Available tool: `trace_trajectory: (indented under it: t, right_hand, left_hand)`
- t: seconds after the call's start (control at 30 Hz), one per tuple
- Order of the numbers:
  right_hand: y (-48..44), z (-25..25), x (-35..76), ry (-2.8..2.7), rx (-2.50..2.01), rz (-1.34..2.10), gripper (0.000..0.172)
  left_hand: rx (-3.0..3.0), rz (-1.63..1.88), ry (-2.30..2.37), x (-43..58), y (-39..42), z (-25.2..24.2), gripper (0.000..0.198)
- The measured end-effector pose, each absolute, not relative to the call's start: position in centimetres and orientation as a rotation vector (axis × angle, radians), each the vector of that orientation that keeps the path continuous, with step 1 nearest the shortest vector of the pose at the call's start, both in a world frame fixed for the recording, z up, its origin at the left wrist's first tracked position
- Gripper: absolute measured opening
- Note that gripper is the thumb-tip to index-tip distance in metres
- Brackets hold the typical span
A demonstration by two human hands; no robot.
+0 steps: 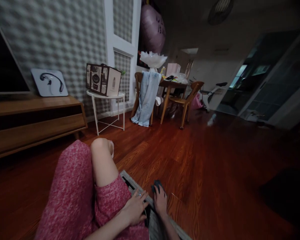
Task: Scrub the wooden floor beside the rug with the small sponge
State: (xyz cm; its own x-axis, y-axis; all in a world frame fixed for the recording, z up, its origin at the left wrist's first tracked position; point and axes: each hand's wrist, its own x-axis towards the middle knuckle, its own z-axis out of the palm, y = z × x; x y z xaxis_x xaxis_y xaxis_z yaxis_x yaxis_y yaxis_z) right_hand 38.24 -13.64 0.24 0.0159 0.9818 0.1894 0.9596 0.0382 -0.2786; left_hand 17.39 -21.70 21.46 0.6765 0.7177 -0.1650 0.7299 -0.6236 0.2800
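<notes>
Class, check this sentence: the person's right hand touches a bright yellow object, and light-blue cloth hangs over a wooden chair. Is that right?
Not quite: in the head view, the object that the right hand touches is dark, not bright yellow. The rest stands.

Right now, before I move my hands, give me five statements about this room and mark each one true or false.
1. The right hand has its fingers on a small dark object. True.
2. The left hand is touching the boxy bag. False: the left hand rests on the grey-edged flat thing beside the thigh.
3. The boxy bag stands on the white side table. True.
4. The light-blue cloth is spread over the television cabinet. False: the light-blue cloth hangs over a wooden chair.
5. The balloon appears above the white petalled piece. True.
</notes>
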Motion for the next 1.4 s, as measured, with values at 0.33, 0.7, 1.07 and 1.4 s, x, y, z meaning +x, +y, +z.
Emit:
trace_trajectory:
  t: [0.33,0.7,1.07,1.4]
  right_hand:
    - [-21.7,-1.5,63.6,-1.084,-2.462,-0.100,0.065]
    - [-24.0,-3.1,56.3,-0.907,-2.499,-0.327,0.062]
    - [-15.6,-1.8,35.4,-1.789,-2.169,0.111,0.059]
    - [-15.0,0.4,47.5,-1.810,-2.120,0.116,0.059]
  left_hand:
    - [2.577,0.008,1.135,17.4,-21.7,21.0,0.058]
    - [2.606,-0.066,1.165,17.7,-21.8,20.4,0.057]
    - [2.563,-0.077,1.144,17.7,-21.8,22.2,0.059]
    - [2.621,-0.016,1.139,17.3,-21.9,21.0,0.057]
